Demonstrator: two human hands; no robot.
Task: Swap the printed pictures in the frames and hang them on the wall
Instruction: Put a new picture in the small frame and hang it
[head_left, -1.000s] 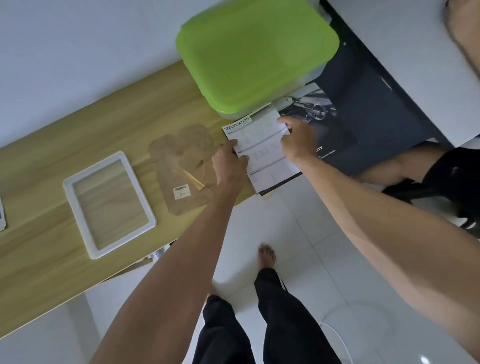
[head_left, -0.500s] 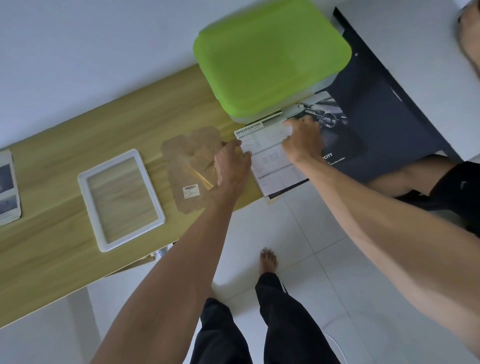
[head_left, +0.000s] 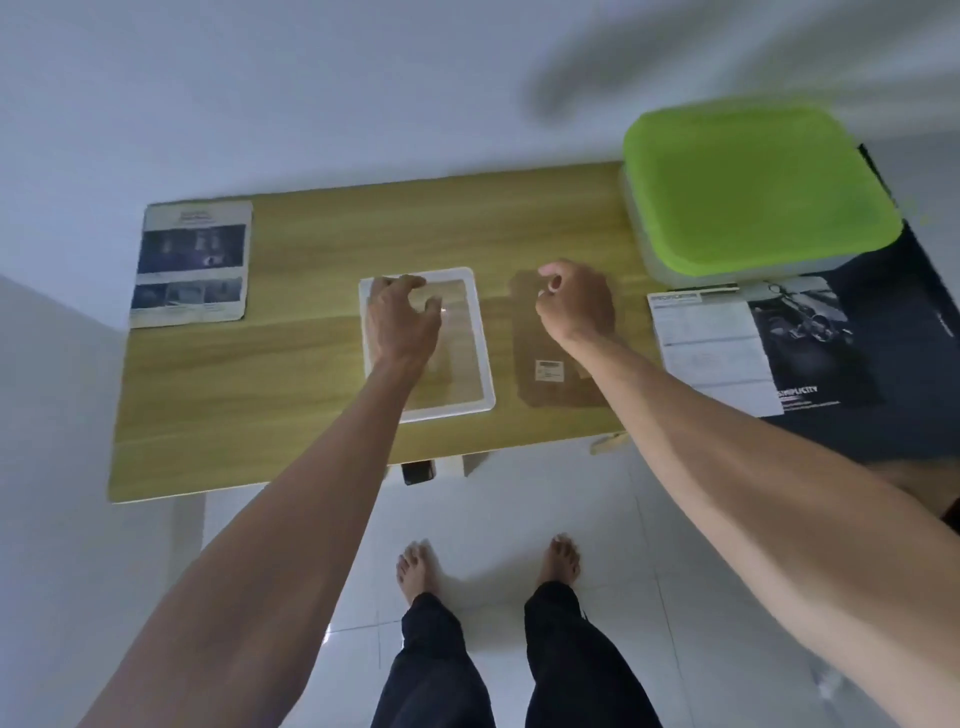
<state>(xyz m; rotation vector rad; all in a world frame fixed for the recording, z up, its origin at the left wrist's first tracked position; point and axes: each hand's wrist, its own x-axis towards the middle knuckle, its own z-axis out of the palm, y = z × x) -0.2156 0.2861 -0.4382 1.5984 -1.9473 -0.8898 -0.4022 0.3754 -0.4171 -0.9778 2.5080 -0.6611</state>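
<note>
— What lies on the wooden surface (head_left: 311, 374)?
— At the left, a printed picture (head_left: 191, 264); in the middle, a white frame (head_left: 480, 358); just beside it, a brown backing board (head_left: 550, 364).
— And at the right end?
— A green-lidded box (head_left: 753, 187), with a dark brochure (head_left: 769, 348) in front of it.

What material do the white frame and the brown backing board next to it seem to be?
White frame: probably plastic or painted wood; its border is smooth, evenly white, with rounded corners. Its clear pane shows the tabletop through it, so glass or acrylic.
Brown backing board: likely fibreboard or cardboard; it looks matte, flat and uniformly brown, with a stuck-on label.
</note>
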